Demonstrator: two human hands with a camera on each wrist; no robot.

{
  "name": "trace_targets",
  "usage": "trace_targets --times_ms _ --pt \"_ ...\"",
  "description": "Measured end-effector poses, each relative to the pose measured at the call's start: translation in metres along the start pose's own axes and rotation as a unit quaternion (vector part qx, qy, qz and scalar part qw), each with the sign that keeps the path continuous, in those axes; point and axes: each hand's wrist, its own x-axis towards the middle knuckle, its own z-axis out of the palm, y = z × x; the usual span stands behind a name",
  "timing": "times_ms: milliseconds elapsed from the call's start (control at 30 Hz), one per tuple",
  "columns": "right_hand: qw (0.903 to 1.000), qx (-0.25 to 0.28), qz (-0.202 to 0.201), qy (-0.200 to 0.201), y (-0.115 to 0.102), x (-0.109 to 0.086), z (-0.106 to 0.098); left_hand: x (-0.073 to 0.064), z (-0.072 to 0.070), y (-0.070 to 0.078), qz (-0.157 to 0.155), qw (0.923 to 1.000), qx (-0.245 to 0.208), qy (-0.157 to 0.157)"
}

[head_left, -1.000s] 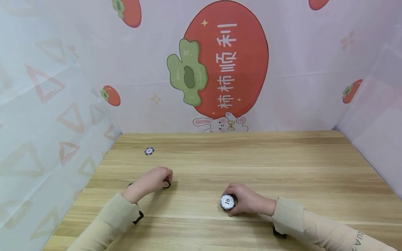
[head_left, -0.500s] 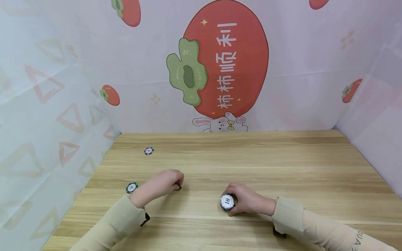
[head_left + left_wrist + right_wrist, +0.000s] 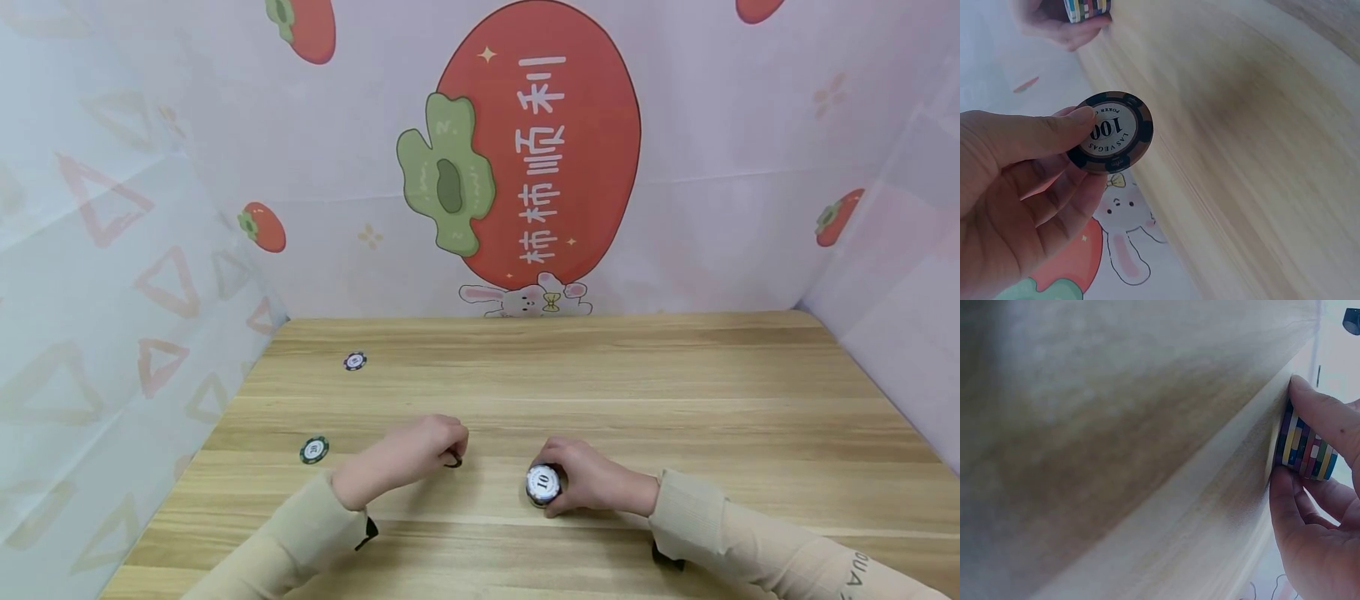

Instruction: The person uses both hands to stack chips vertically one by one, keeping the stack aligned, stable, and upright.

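My left hand (image 3: 431, 446) pinches one poker chip (image 3: 1113, 132) between thumb and fingers, above the table and left of the stack. The chip is black and brown with a white centre reading 100. My right hand (image 3: 588, 477) grips a stack of poker chips (image 3: 1304, 445) in several colours, standing on the table. Its top chip, white-centred and marked 10, faces up in the head view. In the right wrist view, thumb and fingers lie on opposite sides of the stack.
A green-edged chip (image 3: 314, 450) lies flat on the wooden table (image 3: 675, 375) at the left. Farther back lies a dark-edged chip (image 3: 355, 361). A printed cloth backdrop (image 3: 697, 167) rises behind the table's far edge, with cloth at both sides.
My left hand has moved right with its chip, toward the stack, uncovering the green-edged chip at the left. The right hand and the stack have stayed in place.
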Motion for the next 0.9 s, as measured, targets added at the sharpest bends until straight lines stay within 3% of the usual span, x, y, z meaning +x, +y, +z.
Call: trace_targets --times_ms 367,533,900 --pt "1.0000 0.003 -0.005 0.002 -0.001 0.001 -0.002 0.011 0.010 0.010 -0.009 0.9995 -0.027 -0.013" --pt "1.0000 0.007 -0.004 0.001 -0.001 0.001 -0.003 0.014 0.012 0.014 -0.016 0.9971 -0.070 -0.024" --pt "0.9999 0.005 -0.011 0.009 -0.001 0.001 -0.001 0.024 0.023 0.016 -0.041 0.9773 -0.205 -0.036"
